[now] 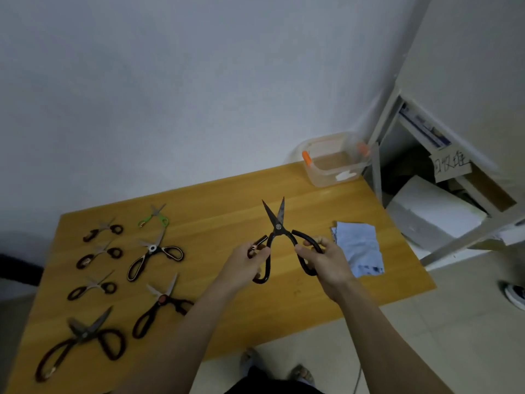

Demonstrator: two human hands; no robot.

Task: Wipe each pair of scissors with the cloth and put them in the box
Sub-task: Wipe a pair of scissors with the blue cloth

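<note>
A bare grey wall behind, a pale tiled floor below, and a yellow wood table in the middle. Held up over that table, one big pair of black scissors, blades a little apart and pointing away. Left hand curled round the left handle loop, right hand curled round the right loop, both gripping tight, nothing else in either. Blue cloth flat on the table just beside the right hand, not touched yet. Clear box with orange clips at the far corner, well apart from the hands, seemingly with no scissors inside. Eight more scissors spread out on the left side, all waiting. Sharp tips open in the air, so maybe a poke or a nick to a finger when wiping near the edges. Maybe a pinch if the loops snap together. Maybe a drop onto the feet below, since a hand has to let go to pick up the cloth. Hard to see: the left handle behind the fingers, dirt on the blades too blurry to tell, the box bottom foggy through the plastic, and the bottom-left scissors partly blurred near the edge of view.
</note>
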